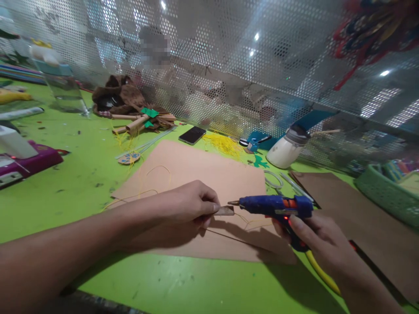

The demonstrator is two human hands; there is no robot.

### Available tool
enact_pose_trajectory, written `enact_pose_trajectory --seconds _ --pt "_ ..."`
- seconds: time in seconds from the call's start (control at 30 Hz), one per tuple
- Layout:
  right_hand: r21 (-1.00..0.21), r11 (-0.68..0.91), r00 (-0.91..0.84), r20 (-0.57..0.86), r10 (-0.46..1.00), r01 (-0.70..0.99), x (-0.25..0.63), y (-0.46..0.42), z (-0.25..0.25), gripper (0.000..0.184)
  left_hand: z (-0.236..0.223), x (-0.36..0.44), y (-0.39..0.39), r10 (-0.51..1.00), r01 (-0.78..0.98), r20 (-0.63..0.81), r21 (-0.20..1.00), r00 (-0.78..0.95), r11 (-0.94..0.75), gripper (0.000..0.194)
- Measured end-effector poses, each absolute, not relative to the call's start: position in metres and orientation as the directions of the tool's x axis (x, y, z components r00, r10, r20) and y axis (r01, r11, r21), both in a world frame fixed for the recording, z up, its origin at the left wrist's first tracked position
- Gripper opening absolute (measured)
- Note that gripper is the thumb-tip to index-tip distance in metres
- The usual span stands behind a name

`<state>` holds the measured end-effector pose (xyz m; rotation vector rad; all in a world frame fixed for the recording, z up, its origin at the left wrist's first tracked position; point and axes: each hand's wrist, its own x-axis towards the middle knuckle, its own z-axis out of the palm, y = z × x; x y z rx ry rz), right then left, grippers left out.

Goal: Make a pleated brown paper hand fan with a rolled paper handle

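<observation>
One left hand (196,203): pinching strip (225,211)
Right hand (316,231): gripping glue gun (275,205)
Bottle (60,80), ten o'clock: liquid (68,97)
Basket (381,203), three o'clock: colourful things (401,170)

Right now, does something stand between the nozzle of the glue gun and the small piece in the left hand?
Nothing visible does. The glue gun has its nozzle close to the free end of the piece; the left hand pinches the other end.

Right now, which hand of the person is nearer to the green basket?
Right: the right hand, gripping the glue gun, is left of the green basket across a brown sheet. The left hand, pinching a small brown piece, is farther left.
</observation>
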<state>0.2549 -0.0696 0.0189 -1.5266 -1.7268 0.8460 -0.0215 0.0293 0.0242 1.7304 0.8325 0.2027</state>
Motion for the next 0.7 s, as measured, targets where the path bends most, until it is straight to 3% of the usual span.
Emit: enact_pose_trajectory --seconds 0.5,0.7 --pt "-0.798 0.139 -0.206 0.018 0.978 0.587 0.266 -0.066 0.021 0.048 0.030 -0.022 0.028 0.623 0.435 -0.317 0.900 0.715 -0.040 0.017" --pt "-0.806 0.106 -0.138 0.031 0.990 0.583 0.259 -0.069 0.021 0.048 0.029 -0.022 0.028 0.620 0.428 -0.283 0.899 0.732 -0.096 0.021"
